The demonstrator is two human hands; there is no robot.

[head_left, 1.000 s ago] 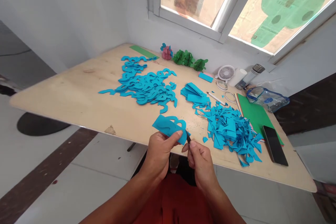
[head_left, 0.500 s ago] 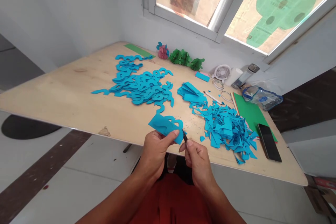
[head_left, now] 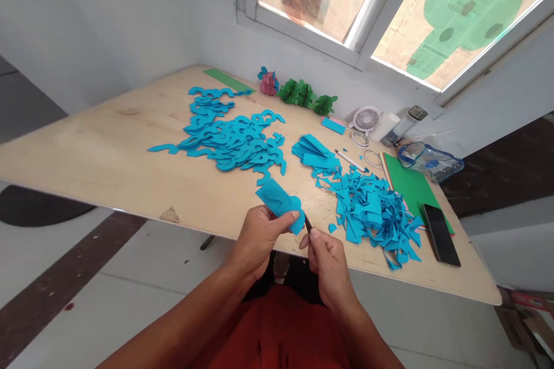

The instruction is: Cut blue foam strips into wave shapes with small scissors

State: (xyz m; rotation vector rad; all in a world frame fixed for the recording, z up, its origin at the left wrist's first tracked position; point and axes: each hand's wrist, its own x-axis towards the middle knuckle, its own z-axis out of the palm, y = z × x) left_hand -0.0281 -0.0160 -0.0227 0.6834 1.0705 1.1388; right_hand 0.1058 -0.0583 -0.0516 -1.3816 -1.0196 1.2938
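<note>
My left hand (head_left: 259, 237) pinches a blue paper piece (head_left: 277, 200) with a curved cut-out shape, held just over the near edge of the plywood table (head_left: 130, 155). My right hand (head_left: 326, 262) is closed around a small dark cutting tool (head_left: 307, 223); its tip touches the paper's right edge. A heap of blue curved cut-outs (head_left: 229, 138) lies on the table beyond my hands. To the right of my hands sits a pile of blue offcuts (head_left: 372, 210). A stack of blue paper strips (head_left: 314, 153) lies between the two piles.
A black phone (head_left: 440, 234) lies on green paper (head_left: 411, 187) at the right. Along the wall stand a small white fan (head_left: 366, 119), a bottle (head_left: 404, 125), a clear pouch (head_left: 430, 161), tape rings, a pencil (head_left: 350, 160), green and pink paper ornaments (head_left: 303, 95).
The blue piece has turned in my left hand and now looks narrower. My view has shifted slightly; the hands stay at the near table edge.
</note>
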